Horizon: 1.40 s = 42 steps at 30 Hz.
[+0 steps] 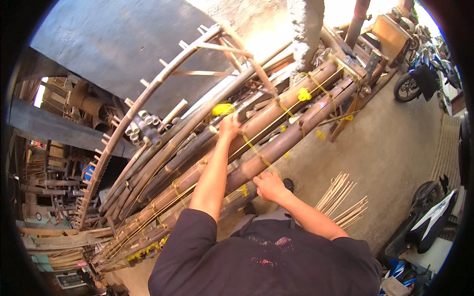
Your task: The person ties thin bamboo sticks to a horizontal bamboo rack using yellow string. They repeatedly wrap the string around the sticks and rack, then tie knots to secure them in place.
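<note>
A stack of long brown bamboo poles [276,143] lies across a rack, tied with yellow cord [256,150]. My left hand [229,126] reaches up onto the stack and grips the cord next to a yellow roll [223,108]. My right hand [269,186] rests closed on the front pole, pinching the same cord lower down. Another yellow knot [304,93] sits further along the poles.
A curved bamboo frame [148,93] arches over the stack. Thin split bamboo sticks [343,197] lie on the concrete floor to the right. Motorbikes [419,74] stand at the upper right and lower right [429,222]. A concrete pillar [305,29] rises behind.
</note>
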Available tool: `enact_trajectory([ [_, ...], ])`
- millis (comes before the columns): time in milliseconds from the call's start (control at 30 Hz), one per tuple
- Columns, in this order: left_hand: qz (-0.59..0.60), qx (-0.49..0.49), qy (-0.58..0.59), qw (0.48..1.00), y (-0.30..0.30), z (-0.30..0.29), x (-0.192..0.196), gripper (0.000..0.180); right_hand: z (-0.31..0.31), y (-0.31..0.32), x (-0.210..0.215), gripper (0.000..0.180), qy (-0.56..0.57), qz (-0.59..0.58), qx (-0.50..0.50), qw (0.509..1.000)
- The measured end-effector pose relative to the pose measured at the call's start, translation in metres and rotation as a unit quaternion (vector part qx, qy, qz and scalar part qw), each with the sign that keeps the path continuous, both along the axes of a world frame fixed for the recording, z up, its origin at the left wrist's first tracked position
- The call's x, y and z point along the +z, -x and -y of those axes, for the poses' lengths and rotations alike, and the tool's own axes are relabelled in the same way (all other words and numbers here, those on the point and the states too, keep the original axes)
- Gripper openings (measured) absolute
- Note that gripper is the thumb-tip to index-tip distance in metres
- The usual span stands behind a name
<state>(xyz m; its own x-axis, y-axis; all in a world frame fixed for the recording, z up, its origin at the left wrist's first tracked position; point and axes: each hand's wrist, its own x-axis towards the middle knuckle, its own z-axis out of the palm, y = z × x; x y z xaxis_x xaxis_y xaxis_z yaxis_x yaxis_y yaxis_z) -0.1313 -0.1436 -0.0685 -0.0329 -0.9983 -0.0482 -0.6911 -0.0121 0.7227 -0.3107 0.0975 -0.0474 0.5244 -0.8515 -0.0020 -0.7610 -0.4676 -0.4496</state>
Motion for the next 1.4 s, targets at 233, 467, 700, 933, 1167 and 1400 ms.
enact_trajectory([
  [233,0.193,0.055,0.019,0.979,-0.101,-0.137,0.077,0.047,-0.039,-0.111,-0.017,0.014,-0.34,0.69,-0.208,0.604],
  [467,-0.034,-0.043,0.088,0.995,-0.133,-0.2,-0.007,0.043,0.049,-0.236,0.094,0.028,-0.052,0.563,-0.147,0.812],
  [700,0.055,-0.014,0.078,0.995,-0.113,-0.204,0.031,0.029,0.162,-0.172,0.021,0.049,-0.194,0.197,0.043,0.96],
  [933,0.095,0.034,0.064,0.993,-0.118,-0.204,0.018,0.03,-0.018,-0.117,0.021,0.041,-0.175,0.13,0.128,0.968],
  [1167,-0.224,0.05,0.076,0.97,-0.122,-0.091,0.069,0.026,-0.038,-0.142,0.008,0.039,-0.149,0.17,-0.001,0.974],
  [1400,0.044,-0.068,0.072,0.994,-0.176,-0.09,0.024,0.034,-0.092,-0.22,0.001,0.025,-0.115,0.179,0.054,0.976],
])
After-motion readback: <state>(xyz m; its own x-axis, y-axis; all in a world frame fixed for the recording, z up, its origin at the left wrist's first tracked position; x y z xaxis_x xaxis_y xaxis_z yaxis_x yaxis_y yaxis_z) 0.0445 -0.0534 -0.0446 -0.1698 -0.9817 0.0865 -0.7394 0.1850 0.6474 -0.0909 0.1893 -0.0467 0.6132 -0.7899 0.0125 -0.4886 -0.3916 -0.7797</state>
